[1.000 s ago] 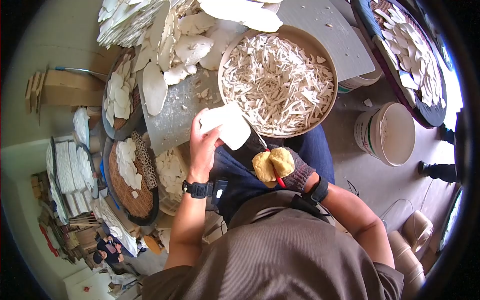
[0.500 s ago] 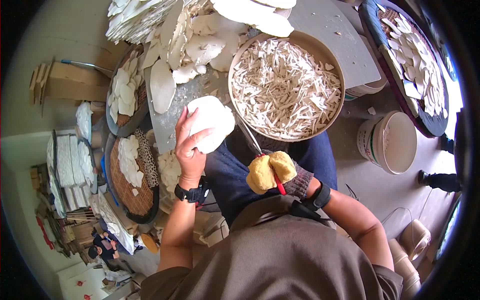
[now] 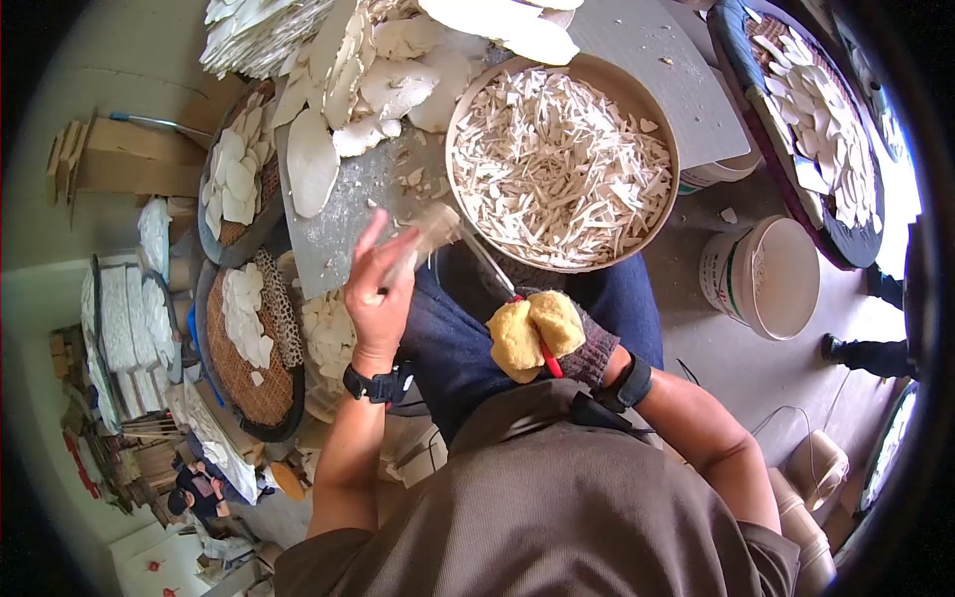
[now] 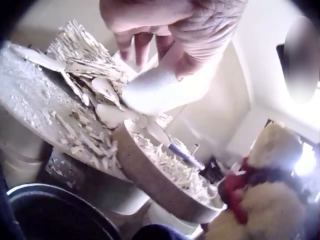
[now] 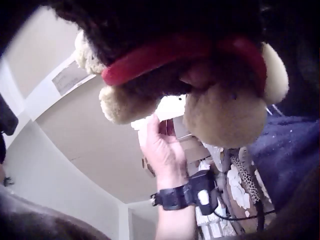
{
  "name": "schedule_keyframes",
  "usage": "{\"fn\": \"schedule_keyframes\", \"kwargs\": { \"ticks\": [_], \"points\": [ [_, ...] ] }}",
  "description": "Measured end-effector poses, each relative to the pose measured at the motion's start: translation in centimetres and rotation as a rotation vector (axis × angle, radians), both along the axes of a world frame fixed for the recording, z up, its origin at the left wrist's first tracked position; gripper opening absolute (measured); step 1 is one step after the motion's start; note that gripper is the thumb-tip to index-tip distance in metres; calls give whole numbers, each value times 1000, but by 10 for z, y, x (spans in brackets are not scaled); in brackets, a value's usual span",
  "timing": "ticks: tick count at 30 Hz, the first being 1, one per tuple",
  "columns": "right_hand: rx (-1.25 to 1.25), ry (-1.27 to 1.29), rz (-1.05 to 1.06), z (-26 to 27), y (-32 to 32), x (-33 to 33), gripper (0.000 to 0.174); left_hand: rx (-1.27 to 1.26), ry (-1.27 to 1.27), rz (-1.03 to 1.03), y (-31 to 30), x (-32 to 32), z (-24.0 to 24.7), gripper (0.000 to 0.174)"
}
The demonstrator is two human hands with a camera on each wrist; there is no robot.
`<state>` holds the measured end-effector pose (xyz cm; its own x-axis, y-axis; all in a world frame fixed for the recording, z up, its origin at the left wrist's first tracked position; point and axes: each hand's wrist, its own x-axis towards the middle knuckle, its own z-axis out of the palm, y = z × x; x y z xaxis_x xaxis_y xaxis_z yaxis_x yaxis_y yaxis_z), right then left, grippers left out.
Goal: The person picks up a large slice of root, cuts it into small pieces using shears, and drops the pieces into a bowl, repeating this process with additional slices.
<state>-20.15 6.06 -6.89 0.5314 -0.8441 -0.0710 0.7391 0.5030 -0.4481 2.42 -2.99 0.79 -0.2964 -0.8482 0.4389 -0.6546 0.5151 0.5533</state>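
Observation:
My left hand [image 3: 378, 303] pinches a thin white slice [image 3: 432, 231] between thumb and fingers, beside the rim of a round tub [image 3: 673, 189]. The slice is tilted and blurred in the head view; in the left wrist view its pale face [image 4: 157, 92] hangs below the fingers. My right hand [image 3: 597, 350], in a dark knitted glove, grips red-handled shears [image 3: 492, 267] whose handles are padded with yellow foam [image 3: 517, 336]. The metal blades point up and left toward the slice. White cut strips [image 3: 557, 164] fill the tub.
Whole white slices [image 3: 393, 90] are heaped on the grey board [image 3: 333, 244] left of the tub. Round trays [image 3: 239, 383] of slices stand at the left, another tray [image 3: 875, 214] at the right. A white bucket [image 3: 726, 274] stands on the floor. Another person [image 3: 199, 488] is at lower left.
The left hand first shifted left with the slice, which was then broad side up, and has now turned it nearly edge-on. The right hand keeps its grip on the shears.

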Motion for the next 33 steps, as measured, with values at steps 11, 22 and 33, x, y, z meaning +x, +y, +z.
{"fn": "schedule_keyframes", "kwargs": {
  "ticks": [11,22,33],
  "points": [
    [-686,887,-204,7,-11,0,26,995,821,47,12,-14,-8,48],
    [-338,703,8,-28,2,1,32,726,1071,246,18,-32,-38,57],
    [-371,699,-11,-24,4,-1,28,922,933,127,6,-20,-34,55]
  ]
}}
